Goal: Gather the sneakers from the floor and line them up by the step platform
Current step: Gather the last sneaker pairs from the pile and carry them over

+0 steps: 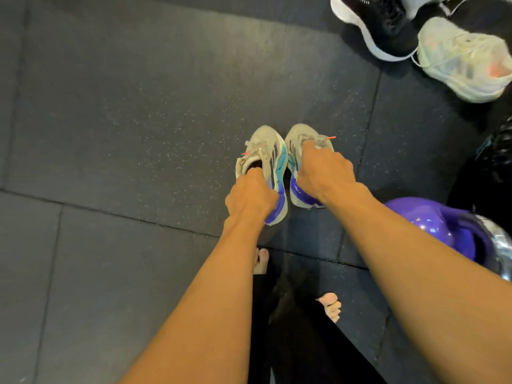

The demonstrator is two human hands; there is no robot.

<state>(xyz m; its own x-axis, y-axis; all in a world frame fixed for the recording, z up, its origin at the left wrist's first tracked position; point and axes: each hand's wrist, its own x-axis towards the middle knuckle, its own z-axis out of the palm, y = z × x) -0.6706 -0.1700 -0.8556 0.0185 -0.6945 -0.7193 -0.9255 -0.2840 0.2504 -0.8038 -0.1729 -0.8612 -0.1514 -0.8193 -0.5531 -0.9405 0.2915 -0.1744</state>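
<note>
Two grey sneakers with teal and purple sides sit side by side over the dark rubber floor at the centre of the view, toes pointing away from me. My left hand (250, 194) grips the heel collar of the left sneaker (264, 151). My right hand (322, 170) grips the tongue and collar of the right sneaker (297, 137). I cannot tell whether the soles touch the floor. No step platform is in view.
A black sneaker with a white sole (379, 23) and a white sneaker (465, 58) lie at the top right. A purple ball (432, 225) sits at the right beside a shiny object (498, 245). My bare feet (331, 306) stand below the hands.
</note>
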